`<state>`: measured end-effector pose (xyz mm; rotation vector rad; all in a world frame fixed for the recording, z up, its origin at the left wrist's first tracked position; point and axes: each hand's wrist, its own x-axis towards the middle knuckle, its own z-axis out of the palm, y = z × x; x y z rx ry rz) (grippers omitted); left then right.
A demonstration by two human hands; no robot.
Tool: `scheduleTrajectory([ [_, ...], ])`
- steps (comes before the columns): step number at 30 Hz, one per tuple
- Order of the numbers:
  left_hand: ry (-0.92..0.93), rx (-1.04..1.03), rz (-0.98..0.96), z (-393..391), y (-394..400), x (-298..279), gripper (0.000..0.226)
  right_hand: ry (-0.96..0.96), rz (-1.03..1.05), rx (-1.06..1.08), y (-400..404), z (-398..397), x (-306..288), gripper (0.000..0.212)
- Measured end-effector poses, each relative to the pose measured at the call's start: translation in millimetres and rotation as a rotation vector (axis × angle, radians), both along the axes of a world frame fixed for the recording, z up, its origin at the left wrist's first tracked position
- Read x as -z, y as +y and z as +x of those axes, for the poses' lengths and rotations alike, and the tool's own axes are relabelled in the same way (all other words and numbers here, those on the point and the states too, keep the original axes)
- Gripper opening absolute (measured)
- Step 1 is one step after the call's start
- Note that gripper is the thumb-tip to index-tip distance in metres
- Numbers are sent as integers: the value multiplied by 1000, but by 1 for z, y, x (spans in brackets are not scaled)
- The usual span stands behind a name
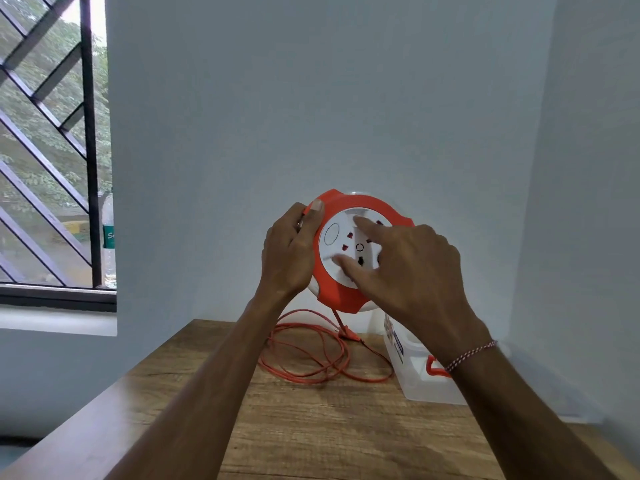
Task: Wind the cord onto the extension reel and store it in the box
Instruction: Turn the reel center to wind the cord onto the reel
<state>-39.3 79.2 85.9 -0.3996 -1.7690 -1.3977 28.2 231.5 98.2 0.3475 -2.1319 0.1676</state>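
I hold a round orange-and-white extension reel [343,292] up in the air above the wooden table [311,427], its socket face towards me. My left hand [289,252] grips the reel's left rim, thumb on the orange edge. My right hand [408,268] lies on the white socket face with thumb and forefinger spread and pressed on it. A thin orange cord [304,355] hangs from the reel's underside and lies in loose loops on the table. The clear plastic box [426,386] with a red latch stands at the right, partly hidden by my right forearm.
White walls close in behind and to the right of the table. A window with a black diagonal grille [52,150] is at the left, with a plastic bottle [109,244] on its sill. The table's left edge runs diagonally towards me.
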Motion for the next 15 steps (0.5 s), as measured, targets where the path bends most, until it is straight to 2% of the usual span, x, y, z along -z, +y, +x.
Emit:
scheduleTrajectory([
  [5, -9, -12, -9, 1, 1, -1, 51, -5, -2, -35, 1, -1, -3, 64],
  [11, -21, -13, -7, 1, 0, 0, 53, 49, 75, -124, 6, -1, -6, 32],
  [15, -13, -20, -13, -1, 0, 1, 56, -108, 205, -130, 7, 3, -9, 53],
])
